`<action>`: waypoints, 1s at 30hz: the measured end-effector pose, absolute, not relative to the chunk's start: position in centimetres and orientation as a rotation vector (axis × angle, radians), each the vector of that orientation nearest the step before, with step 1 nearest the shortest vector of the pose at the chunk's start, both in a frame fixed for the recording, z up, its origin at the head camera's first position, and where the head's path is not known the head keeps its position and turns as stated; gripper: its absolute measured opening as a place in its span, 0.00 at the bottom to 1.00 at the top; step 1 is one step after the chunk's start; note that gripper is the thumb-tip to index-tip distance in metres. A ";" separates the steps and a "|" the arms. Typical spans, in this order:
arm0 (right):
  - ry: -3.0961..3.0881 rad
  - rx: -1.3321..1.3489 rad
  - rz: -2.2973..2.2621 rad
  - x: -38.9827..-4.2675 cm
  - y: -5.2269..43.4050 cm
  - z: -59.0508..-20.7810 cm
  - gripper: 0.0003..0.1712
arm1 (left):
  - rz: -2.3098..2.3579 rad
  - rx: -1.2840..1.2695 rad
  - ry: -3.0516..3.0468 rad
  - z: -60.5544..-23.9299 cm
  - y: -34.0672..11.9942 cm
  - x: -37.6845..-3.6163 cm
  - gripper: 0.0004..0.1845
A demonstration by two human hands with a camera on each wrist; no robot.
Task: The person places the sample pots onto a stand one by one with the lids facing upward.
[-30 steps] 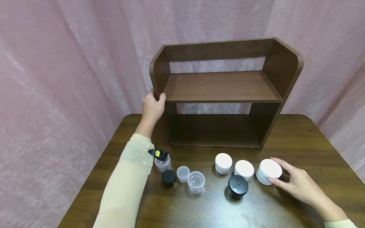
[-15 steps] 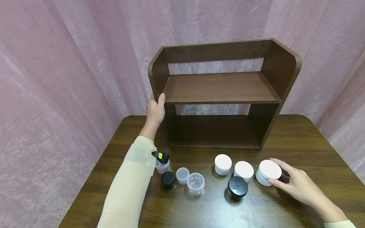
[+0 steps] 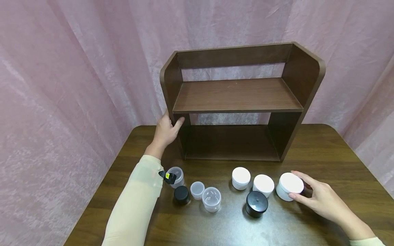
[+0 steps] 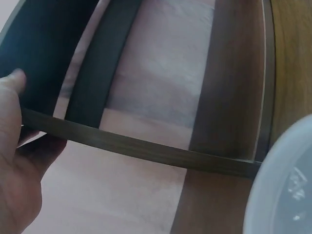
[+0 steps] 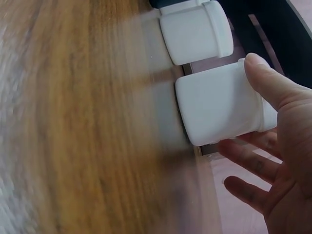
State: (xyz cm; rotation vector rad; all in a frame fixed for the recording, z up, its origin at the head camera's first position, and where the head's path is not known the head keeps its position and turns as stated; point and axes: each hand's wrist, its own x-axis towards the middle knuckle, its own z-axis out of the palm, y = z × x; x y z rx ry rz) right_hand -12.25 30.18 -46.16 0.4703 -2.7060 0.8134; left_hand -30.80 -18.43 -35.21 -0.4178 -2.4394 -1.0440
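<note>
A brown two-tier shelf (image 3: pixel 237 95) stands at the back of the table. My left hand (image 3: pixel 165 130) grips its left side panel below the middle board, thumb on the inner face, fingers behind. In the left wrist view the thumb (image 4: pixel 14 80) lies over that panel's edge. At the right, my right hand (image 3: pixel 321 200) holds the rightmost white lidded jar (image 3: pixel 290 186) between thumb and fingers; it stands on the table. The right wrist view shows this jar (image 5: pixel 222 105) upright on its base. Two white jars and a black jar (image 3: pixel 257 204) stand left of it.
Left of centre are clear plastic cups, one (image 3: pixel 211 199) nearest the front, and a small black-lidded jar (image 3: pixel 182 195). Another clear cup (image 3: pixel 176 177) sits beside my left sleeve. The wooden table (image 3: pixel 234 229) backs onto a pink curtain (image 3: pixel 92 68).
My left hand has slid down the shelf's left panel, from the middle board's level to just below it. My right hand stays at the white jar. The head view has shifted slightly.
</note>
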 end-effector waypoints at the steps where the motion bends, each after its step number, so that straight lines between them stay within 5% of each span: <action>1: -2.696 0.468 0.805 -12.2 30.1 -46.1 0.42 | -1.033 -0.421 -2.442 -35.5 -18.5 -30.9 0.28; 13: -2.584 0.452 0.815 -12.5 28.7 -42.0 0.42 | -1.012 -0.425 -2.408 -36.4 -18.1 -30.9 0.19; 30: -2.372 0.843 0.869 -16.7 22.1 -33.9 0.47 | -0.934 -0.312 -2.441 -37.1 -18.7 -31.0 0.13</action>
